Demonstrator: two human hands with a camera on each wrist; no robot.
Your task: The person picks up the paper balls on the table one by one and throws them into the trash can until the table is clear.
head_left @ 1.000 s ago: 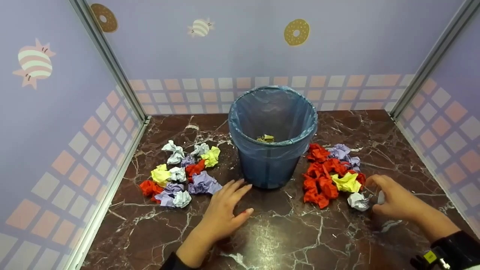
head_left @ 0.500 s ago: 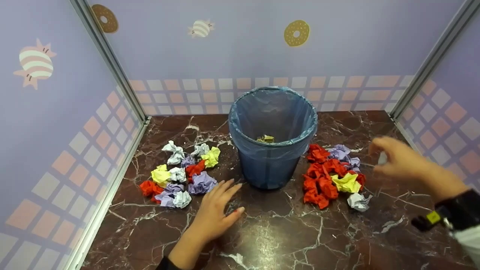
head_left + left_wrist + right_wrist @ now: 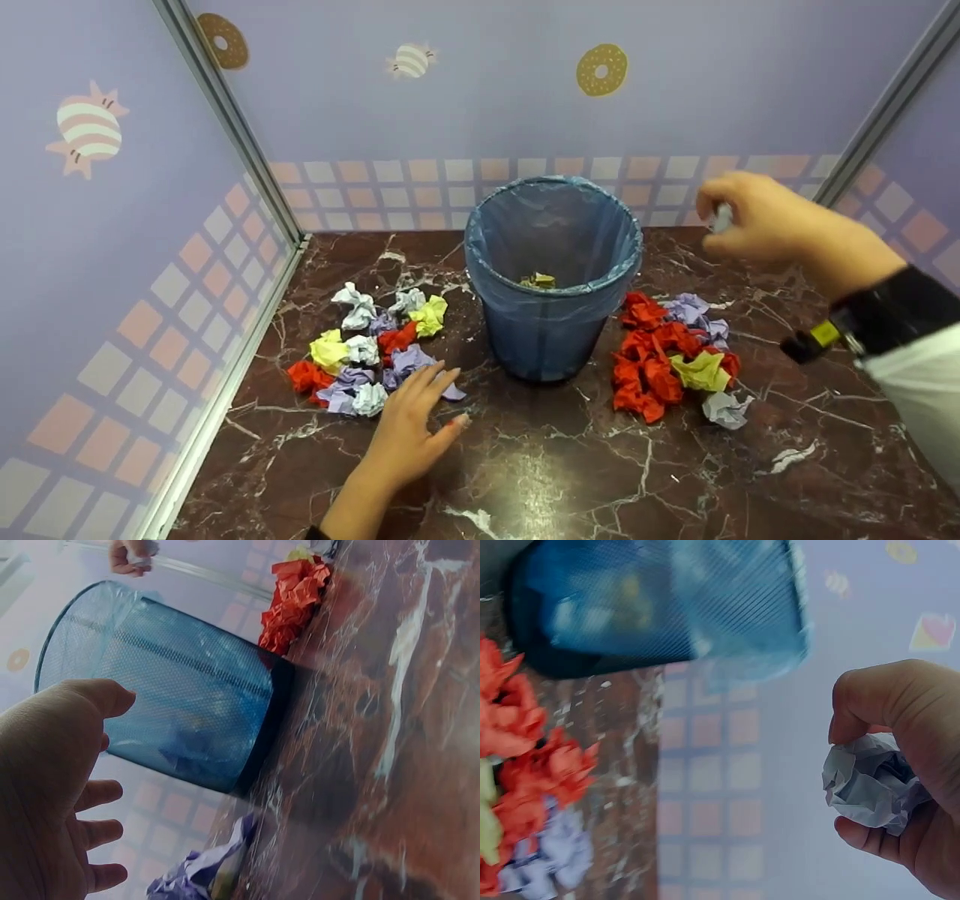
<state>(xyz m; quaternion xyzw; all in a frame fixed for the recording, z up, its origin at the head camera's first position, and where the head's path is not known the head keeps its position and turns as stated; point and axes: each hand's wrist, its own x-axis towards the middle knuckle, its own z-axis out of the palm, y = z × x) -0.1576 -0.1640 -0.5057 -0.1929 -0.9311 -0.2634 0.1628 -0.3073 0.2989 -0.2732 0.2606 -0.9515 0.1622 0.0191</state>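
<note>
My right hand [image 3: 772, 221] is raised to the right of the bin, level with its upper part. Between thumb and fingers it holds a white crumpled paper ball [image 3: 874, 784], also glimpsed at the top of the left wrist view. My left hand [image 3: 409, 431] lies low over the table at the left pile, fingers spread and relaxed, partly covering a purple crumpled paper ball [image 3: 411, 361]; contact is unclear. A dark blue mesh bin [image 3: 544, 345] with a blue plastic liner stands upright in the middle. Yellow crumpled paper [image 3: 540, 280] lies inside it.
Left of the bin lie several white, yellow [image 3: 328, 350], red and purple paper balls. To its right is a heap of red paper balls [image 3: 649, 367] with purple, yellow and a white one [image 3: 726, 410]. Patterned walls [image 3: 450, 112] enclose the dark marbled table [image 3: 570, 465].
My right hand has risen from beside the right-hand pile and moved towards the bin with the white paper ball. My left hand has shifted left over the purple paper.
</note>
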